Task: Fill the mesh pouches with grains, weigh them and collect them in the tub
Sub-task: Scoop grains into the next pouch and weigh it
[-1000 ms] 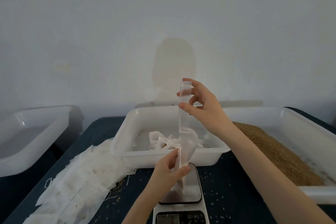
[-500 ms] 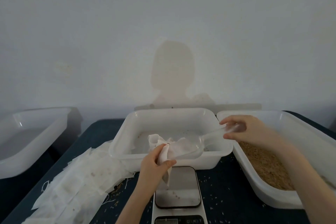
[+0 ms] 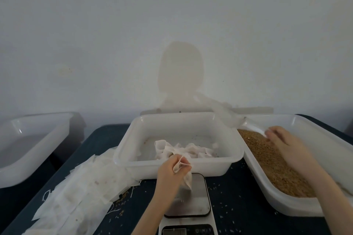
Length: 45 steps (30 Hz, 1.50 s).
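1. The scale (image 3: 188, 195) sits at the near middle of the dark surface (image 3: 238, 202) and serves as the landmark for everything else.
2. The left hand (image 3: 172, 172) hovers just above the scale's steel plate, its grip closed on the gathered mouth of a mesh pouch (image 3: 186, 176) — thumb and fingers pinch the top while the body of the pouch hangs down toward the plate; whether it touches the plate cannot be told.
3. Directly behind the scale stands the white tub (image 3: 133, 150), with a loose heap of filled pouches (image 3: 191, 150) lying on its floor.
4. To the right of the scale is a long white tray (image 3: 315, 135) holding brown grains (image 3: 267, 158).
5. The right hand (image 3: 282, 143) is over those grains, fingers loosely curled around the handle end of a clear plastic scoop (image 3: 227, 115) — the scoop is blurred and slants up over the tray's far corner, so the exact grip is hard to read.
6. Left of the scale lies a spread pile of flat empty pouches (image 3: 80, 192), reaching to the tub's front corner.
7. Stray grains (image 3: 225, 206) dot the surface around the scale.
8. Far left of the scale, off the surface, stands another white bin (image 3: 28, 158).
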Each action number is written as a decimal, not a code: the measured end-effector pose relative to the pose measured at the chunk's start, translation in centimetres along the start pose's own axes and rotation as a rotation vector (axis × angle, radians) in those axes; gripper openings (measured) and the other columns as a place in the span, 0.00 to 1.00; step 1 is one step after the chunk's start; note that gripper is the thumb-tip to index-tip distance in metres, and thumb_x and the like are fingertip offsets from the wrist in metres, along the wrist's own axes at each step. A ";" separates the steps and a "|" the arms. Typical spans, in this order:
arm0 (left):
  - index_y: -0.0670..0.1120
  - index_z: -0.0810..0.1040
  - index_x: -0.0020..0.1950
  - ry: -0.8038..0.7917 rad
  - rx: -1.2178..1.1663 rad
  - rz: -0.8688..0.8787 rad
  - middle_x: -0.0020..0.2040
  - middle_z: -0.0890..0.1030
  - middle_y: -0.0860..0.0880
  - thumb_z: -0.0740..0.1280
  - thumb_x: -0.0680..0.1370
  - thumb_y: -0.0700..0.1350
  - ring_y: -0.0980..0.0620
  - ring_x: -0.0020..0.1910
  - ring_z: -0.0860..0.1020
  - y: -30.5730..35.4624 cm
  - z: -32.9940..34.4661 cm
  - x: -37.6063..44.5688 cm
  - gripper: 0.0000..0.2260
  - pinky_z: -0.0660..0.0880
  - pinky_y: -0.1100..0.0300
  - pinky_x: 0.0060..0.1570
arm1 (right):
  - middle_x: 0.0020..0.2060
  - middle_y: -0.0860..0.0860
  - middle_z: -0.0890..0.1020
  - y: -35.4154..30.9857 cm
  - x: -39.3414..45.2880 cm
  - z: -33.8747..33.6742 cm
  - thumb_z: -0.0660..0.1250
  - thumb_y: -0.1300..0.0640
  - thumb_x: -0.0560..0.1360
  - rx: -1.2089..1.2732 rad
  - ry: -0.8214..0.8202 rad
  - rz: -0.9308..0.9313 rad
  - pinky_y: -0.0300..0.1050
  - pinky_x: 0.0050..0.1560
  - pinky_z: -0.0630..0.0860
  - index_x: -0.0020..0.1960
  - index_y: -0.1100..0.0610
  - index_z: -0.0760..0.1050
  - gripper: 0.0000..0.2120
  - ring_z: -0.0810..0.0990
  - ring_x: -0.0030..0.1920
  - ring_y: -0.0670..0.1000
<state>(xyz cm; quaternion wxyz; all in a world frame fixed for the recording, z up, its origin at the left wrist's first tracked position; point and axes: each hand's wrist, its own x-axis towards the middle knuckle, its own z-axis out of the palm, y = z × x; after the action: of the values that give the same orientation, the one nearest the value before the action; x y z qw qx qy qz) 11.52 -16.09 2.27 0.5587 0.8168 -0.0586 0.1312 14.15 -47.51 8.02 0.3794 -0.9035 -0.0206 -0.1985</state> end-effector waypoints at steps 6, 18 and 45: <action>0.58 0.74 0.38 -0.137 0.357 0.120 0.36 0.76 0.61 0.68 0.76 0.45 0.63 0.38 0.73 -2.2 -0.2 -0.8 0.10 0.67 0.72 0.40 | 0.36 0.55 0.77 1.1 -0.2 0.3 0.52 0.46 0.82 -0.275 0.079 0.260 0.52 0.39 0.73 0.51 0.59 0.68 0.16 0.75 0.36 0.57; 0.56 0.77 0.52 -0.240 0.557 0.202 0.46 0.76 0.63 0.61 0.79 0.49 0.64 0.44 0.72 -4.1 -0.9 -0.8 0.06 0.65 0.75 0.44 | 0.31 0.50 0.75 3.3 -0.4 2.6 0.51 0.60 0.82 -0.629 -0.091 0.441 0.40 0.24 0.65 0.42 0.59 0.66 0.12 0.75 0.28 0.47; 0.49 0.81 0.44 0.230 -0.069 -0.115 0.39 0.82 0.51 0.59 0.81 0.40 0.58 0.37 0.78 -8.6 -5.1 -3.2 0.13 0.74 0.68 0.37 | 0.24 0.45 0.74 -6.4 -6.9 13.0 0.68 0.55 0.75 -0.222 0.007 -0.379 0.32 0.23 0.69 0.38 0.52 0.76 0.07 0.72 0.22 0.42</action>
<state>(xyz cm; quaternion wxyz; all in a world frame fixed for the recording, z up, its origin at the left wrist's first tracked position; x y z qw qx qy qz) 9.78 -8.34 -4.58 0.5960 0.7787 0.0486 0.1897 11.02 -33.16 1.50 0.2337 -0.9189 -0.1665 -0.2706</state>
